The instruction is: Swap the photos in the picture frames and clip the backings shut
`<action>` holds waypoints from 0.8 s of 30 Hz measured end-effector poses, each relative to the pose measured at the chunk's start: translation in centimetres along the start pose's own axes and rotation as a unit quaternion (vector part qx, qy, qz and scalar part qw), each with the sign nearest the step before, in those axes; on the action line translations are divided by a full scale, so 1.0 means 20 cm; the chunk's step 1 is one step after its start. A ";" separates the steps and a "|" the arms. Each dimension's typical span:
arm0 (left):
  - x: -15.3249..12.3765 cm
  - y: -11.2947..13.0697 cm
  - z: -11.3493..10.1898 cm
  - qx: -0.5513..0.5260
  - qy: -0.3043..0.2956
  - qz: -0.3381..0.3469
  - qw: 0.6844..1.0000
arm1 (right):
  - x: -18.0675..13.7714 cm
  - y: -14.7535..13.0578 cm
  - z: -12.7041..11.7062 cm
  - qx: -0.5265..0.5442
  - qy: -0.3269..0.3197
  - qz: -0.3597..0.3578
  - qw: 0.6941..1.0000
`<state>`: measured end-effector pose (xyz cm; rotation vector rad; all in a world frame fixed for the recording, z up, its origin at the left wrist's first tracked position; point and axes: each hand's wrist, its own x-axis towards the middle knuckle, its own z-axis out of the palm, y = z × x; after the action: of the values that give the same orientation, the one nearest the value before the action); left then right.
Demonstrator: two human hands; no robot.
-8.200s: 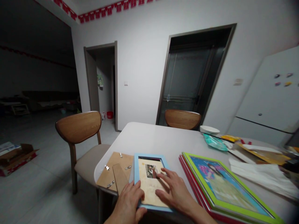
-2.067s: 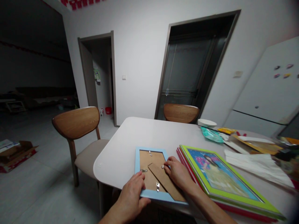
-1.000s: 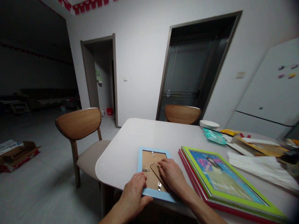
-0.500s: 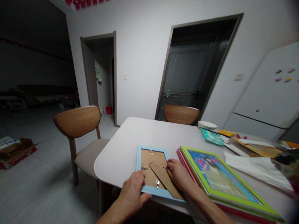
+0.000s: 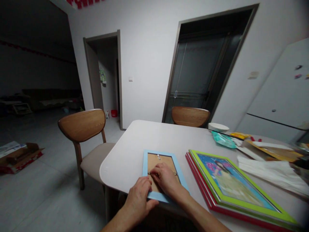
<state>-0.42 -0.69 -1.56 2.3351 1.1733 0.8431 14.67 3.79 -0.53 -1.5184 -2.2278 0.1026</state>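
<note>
A light blue picture frame (image 5: 145,161) lies back side up on the near part of the table, its brown backing board (image 5: 166,160) showing. My left hand (image 5: 141,195) grips the frame's near left corner, thumb along the near edge and fingers on the left side. Over the backing reaches my right hand (image 5: 166,177), its fingertips pinched at the metal clip on the left side. That clip is mostly hidden by the fingers. The far metal clip (image 5: 158,157) and the right metal clip (image 5: 175,174) show; the stand leg and near clip are covered by my right hand.
Right of the blue frame is a stack of frames, a green picture frame (image 5: 231,180) on top and red ones (image 5: 198,180) below. Farther right lie a teal packet (image 5: 223,139), white paper (image 5: 267,170) and a white bowl (image 5: 218,127). A wooden chair (image 5: 83,125) stands left of the table (image 5: 120,161).
My right hand has moved left across the backing, from the right clip to the left clip. My left hand stays on the frame's corner. The view has shifted slightly.
</note>
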 end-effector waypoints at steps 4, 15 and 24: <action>0.00 0.00 0.00 0.001 0.003 -0.002 1.000 | 0.02 0.01 0.02 -0.001 -0.015 -0.013 1.000; 0.01 -0.03 0.00 -0.006 0.005 -0.003 1.000 | -0.06 0.06 -0.14 0.110 -0.058 -0.001 0.992; 0.01 -0.04 -0.01 -0.016 0.010 0.002 1.000 | -0.17 0.08 -0.13 0.093 -0.100 -0.024 0.990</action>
<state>-0.88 -0.03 -1.75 2.3081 1.1555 0.8818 18.01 0.86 0.25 -1.4076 -2.3327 0.4533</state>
